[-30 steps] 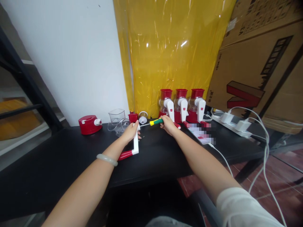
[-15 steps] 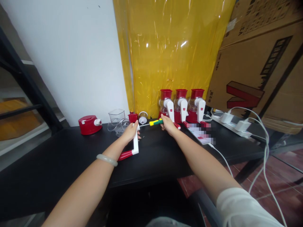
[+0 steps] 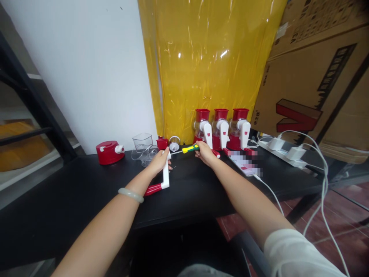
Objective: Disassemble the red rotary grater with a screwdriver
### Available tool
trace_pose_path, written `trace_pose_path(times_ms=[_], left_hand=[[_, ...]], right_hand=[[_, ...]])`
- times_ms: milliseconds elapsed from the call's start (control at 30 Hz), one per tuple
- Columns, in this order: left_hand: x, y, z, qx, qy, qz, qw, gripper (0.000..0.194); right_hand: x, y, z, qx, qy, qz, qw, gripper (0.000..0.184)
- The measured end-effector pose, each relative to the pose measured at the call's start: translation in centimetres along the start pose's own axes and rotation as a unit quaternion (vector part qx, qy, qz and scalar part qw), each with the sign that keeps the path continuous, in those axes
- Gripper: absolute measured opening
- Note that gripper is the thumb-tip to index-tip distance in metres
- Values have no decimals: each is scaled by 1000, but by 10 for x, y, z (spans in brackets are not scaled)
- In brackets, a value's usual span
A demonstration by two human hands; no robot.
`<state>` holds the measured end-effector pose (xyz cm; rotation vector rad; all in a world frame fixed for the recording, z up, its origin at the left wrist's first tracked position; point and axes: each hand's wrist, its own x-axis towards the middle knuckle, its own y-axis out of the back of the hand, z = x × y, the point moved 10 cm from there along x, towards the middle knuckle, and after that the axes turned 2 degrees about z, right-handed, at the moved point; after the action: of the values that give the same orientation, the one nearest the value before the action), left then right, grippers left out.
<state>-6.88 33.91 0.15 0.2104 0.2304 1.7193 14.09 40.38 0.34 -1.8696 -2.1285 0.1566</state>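
Observation:
My left hand (image 3: pixel 159 161) is closed around the upper end of a white crank handle (image 3: pixel 165 175) with a red grip, which hangs down toward the front of the table. In my right hand (image 3: pixel 204 153) is a screwdriver (image 3: pixel 190 148) with a yellow and green handle. Its thin shaft points left and meets the top end of the crank handle; the exact contact of the tip is too small to make out. Just behind my left hand are a clear plastic housing (image 3: pixel 142 143), a small red part (image 3: pixel 162 143) and a grater drum (image 3: pixel 174 144).
A red base (image 3: pixel 107 152) sits on the black table (image 3: pixel 86 181) at left. Three red and white rotary graters (image 3: pixel 221 129) stand at the back right. Beside them lie a phone (image 3: pixel 244 163) on a cable and a power strip (image 3: pixel 284 154). A large cardboard box (image 3: pixel 311 80) stands behind.
Very little differs. Both hands keep their places, with the screwdriver still against the crank handle; my right fingers have shifted slightly on the screwdriver's handle.

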Motion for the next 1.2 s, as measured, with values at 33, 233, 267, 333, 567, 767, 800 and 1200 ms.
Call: trace_pose_path(times_ms=[33,233,267,333,567,767,800,1200], left_hand=[[0,0,0,-1,0,0,1000,43],[1,-2,-2,-10,-1,-8,1000,42],[1,-2,-2,-10,-1,-10,1000,41],[0,-2,-2,-11,-2,-12,1000,40],[-2,-5,2,-16,-11,-30,999,39],[-4,-7,5,-19,-17,-44,999,33],[-4,-8,5,-18,-17,-45,999,33],[-5,-7,8,-42,-12,-53,998,39]], right_hand=[[0,0,0,4,-4,0,1000,26],[-2,2,0,17,-24,25,999,21],[-2,2,-1,19,-26,29,999,21],[-3,2,-2,26,-26,28,999,21],[-5,2,-3,63,-46,40,996,22],[-6,0,-3,89,-60,35,994,24],[-6,0,-3,87,-55,33,994,24],[0,-4,-16,54,53,-22,997,35]])
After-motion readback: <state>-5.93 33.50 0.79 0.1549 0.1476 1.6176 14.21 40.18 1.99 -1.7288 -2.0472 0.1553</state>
